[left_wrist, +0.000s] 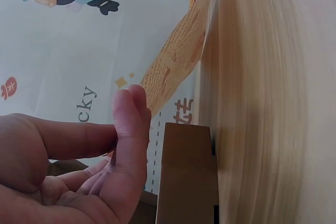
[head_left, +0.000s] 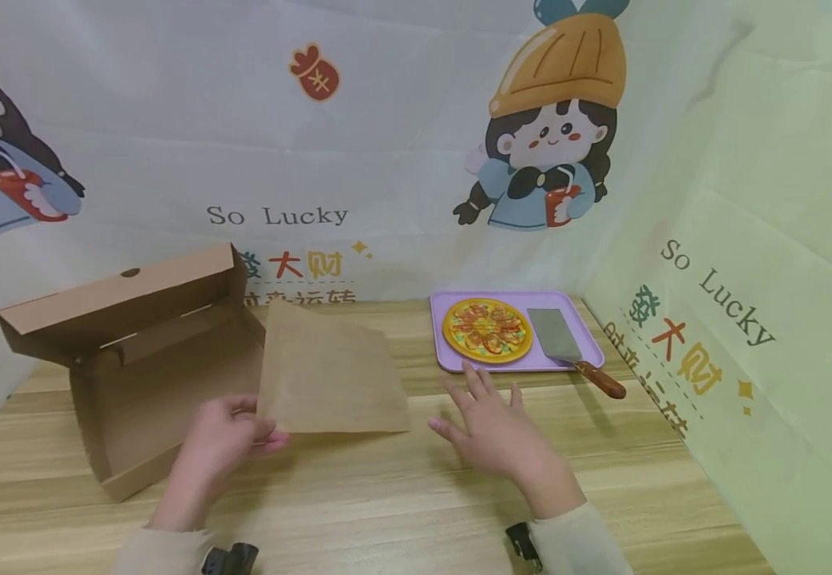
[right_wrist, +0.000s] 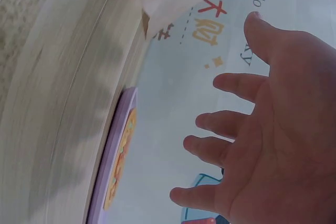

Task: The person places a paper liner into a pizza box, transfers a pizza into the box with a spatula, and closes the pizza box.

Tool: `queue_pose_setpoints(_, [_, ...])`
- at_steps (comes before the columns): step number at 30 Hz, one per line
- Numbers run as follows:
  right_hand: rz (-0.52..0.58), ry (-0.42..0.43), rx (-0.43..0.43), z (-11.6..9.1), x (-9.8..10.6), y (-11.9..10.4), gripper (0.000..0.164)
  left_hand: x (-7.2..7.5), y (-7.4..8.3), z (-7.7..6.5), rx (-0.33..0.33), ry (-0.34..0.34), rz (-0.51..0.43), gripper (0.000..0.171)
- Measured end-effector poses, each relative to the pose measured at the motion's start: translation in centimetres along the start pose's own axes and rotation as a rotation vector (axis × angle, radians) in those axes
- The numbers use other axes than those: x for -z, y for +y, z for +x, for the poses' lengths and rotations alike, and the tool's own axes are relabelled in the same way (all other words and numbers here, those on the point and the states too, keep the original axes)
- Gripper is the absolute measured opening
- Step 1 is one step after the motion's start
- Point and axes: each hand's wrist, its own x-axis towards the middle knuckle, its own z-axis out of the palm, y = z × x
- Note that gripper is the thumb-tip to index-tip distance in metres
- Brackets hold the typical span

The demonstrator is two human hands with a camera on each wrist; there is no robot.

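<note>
My left hand (head_left: 225, 435) pinches the lower left corner of a sheet of brown paper (head_left: 333, 371) between thumb and fingers. The sheet is tilted up, partly in front of an open cardboard box (head_left: 164, 391). In the left wrist view, printed lettering shows on the paper (left_wrist: 176, 56), which stretches away from the fingertips. My right hand (head_left: 498, 431) is spread with nothing in it, its fingertips just short of a purple tray (head_left: 448, 363). On that tray lies a round pizza (head_left: 488, 330), next to a spatula (head_left: 558, 335) with a wooden handle.
The box stands at the left with its lid (head_left: 128, 291) raised. The spatula's handle (head_left: 600, 379) sticks out over the tray's front right edge. A printed cloth (head_left: 394, 160) hangs behind and along the right side of the wooden table (head_left: 387, 503).
</note>
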Motion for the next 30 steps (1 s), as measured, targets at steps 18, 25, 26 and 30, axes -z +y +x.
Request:
queue_pose_setpoints(18, [0.001,0.019,-0.005,-0.3,0.2,0.2,0.074,4.5,-2.1,-1.8,0.052,0.054,-0.083,0.076])
queue_pose_setpoints(25, [0.003,0.045,0.025,-0.4,0.0,0.2,0.074,5.6,-2.8,-2.5,0.068,0.063,-0.137,0.081])
queue_pose_setpoints(26, [0.0,0.055,0.031,-0.4,0.0,0.2,0.074,5.8,-2.8,-2.5,0.068,0.065,-0.131,0.081])
queue_pose_setpoints(30, [-0.021,0.111,0.065,-0.4,-0.1,0.1,0.073,6.5,-2.9,-2.8,0.075,0.082,-0.123,0.082])
